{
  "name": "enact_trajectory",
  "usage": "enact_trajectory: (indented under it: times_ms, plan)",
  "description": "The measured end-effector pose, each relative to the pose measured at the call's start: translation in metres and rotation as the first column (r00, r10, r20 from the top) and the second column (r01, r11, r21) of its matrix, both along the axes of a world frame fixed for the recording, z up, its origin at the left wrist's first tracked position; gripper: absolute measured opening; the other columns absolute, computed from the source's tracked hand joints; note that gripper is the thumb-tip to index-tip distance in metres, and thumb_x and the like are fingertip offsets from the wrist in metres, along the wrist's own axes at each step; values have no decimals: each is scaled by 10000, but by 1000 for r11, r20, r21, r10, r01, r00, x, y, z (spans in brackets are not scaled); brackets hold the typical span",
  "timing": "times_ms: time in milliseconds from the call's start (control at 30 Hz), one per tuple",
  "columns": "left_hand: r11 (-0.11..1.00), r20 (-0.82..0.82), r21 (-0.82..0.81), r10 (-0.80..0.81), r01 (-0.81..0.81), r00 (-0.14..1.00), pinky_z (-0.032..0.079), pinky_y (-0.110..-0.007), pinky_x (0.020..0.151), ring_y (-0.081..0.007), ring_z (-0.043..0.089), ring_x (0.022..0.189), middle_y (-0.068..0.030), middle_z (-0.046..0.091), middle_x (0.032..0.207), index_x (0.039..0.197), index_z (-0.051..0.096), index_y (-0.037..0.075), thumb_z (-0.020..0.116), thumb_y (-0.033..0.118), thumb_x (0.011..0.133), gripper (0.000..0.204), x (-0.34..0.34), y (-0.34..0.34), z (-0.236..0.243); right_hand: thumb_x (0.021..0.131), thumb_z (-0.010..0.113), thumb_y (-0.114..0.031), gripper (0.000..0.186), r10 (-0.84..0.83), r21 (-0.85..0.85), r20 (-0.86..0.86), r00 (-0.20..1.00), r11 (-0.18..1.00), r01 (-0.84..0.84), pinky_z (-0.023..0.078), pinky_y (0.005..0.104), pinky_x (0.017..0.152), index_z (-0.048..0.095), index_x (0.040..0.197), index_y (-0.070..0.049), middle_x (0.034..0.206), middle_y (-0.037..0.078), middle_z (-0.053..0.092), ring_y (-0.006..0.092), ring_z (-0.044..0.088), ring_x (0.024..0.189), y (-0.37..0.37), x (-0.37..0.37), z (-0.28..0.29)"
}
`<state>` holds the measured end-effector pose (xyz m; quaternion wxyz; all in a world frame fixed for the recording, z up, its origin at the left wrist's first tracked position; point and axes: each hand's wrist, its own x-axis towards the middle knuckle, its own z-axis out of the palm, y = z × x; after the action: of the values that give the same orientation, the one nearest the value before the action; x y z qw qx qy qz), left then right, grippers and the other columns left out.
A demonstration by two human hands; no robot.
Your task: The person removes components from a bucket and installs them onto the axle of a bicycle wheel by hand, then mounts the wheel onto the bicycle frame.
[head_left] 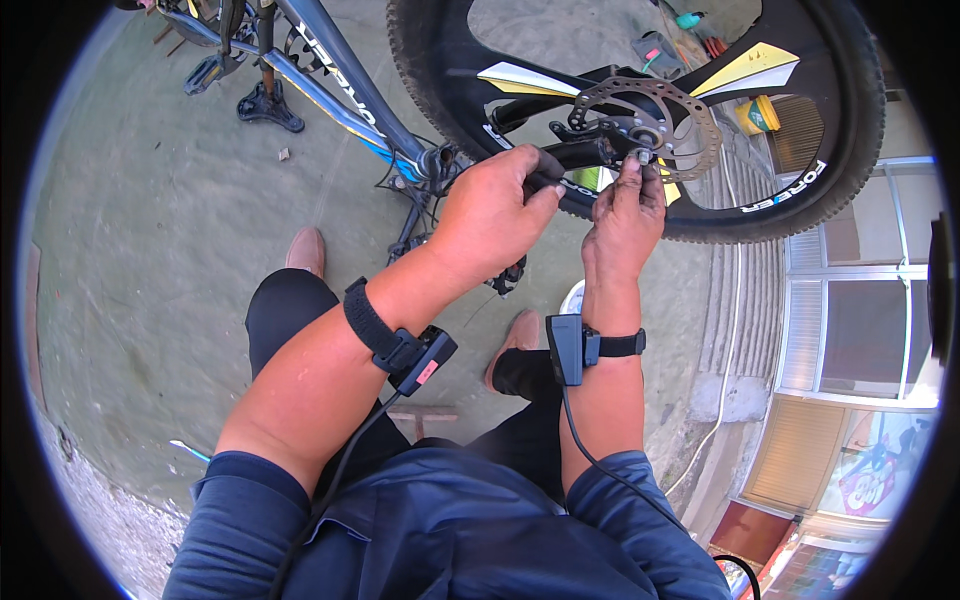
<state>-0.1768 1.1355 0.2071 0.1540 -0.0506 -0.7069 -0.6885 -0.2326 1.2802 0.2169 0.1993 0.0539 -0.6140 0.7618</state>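
Note:
A bicycle wheel (847, 130) with a black tyre and yellow-and-white accents fills the top right, with a silver disc rotor (705, 130) around its hub. My left hand (505, 210) is closed around the black fork leg (580, 153) left of the hub. My right hand (625, 205) has its fingertips closed on a small silver fitting (642, 157) at the hub, just below the rotor's centre. Both hands have darkened, smudged fingers. Part of the fork is hidden behind my left hand.
A grey-blue bicycle frame (340, 80) on a black stand (268, 112) is at upper left, with dangling cables. A yellow bucket (757, 116) and scattered tools (668, 55) lie beyond the wheel. A wooden stool (420, 414) is between my feet. Ridged steps and glazed panels (862, 330) are at right.

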Motion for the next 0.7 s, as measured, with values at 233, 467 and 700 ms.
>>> enact_trajectory:
  times_ms: [233,467,700]
  plan:
    - [1000,-6,-15,-24,24,1000,472,-257,610,-92,568,686,-69,642,791,1007,611,-35,643,80,852,197,0,2,0,937,631,-172,156,13,-33,-9,1000,999,-13,241,192,400,587,976,-27,640,-46,492,12,355,453,1,-2,-1]
    - [1000,-15,-5,-11,11,1000,491,-292,645,-159,603,719,-100,653,820,987,614,-30,644,90,841,191,-3,4,-5,938,628,-166,161,19,-6,12,1000,1000,-19,247,194,398,582,990,-21,651,-45,485,14,352,450,2,0,0]
    - [999,11,2,-36,36,999,481,-245,623,-80,571,697,-52,637,801,1006,613,-33,643,74,861,182,-2,5,-7,951,607,-176,165,6,14,42,999,1000,-6,252,207,393,553,995,-26,626,-38,459,36,353,442,1,5,3]
